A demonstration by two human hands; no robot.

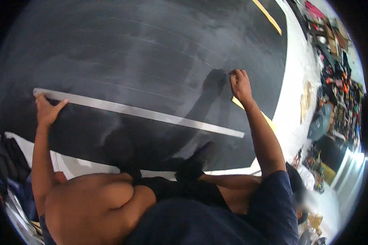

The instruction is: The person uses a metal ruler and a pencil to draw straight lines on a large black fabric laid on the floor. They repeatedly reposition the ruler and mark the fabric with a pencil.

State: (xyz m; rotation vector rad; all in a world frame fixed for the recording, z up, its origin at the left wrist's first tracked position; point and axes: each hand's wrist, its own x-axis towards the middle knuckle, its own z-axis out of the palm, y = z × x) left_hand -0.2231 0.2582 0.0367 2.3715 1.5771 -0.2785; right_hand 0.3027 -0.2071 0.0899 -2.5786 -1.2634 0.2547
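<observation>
A long, flat metal ruler (pixel 141 113) lies slantwise across a big black sheet (pixel 122 53) marked with several thin pale lines. My left hand (pixel 48 111) is at the ruler's left end, thumb spread away from the fingers and their tips touching its near edge. Beyond the ruler's right end, my right hand (pixel 241 85) is raised at the sheet, its fingers pinched together. Whatever they hold, if anything, is too small to make out. A yellow strip (pixel 238 102) runs partly behind my right forearm.
Another yellow strip (pixel 270 18) lies at the sheet's far right. White surface (pixel 292 81) borders the sheet. Mixed clutter (pixel 339 94) fills the right side, with a person partly visible at lower right. Dark cloth (pixel 8 157) is heaped at left. My bent legs are close to the near edge.
</observation>
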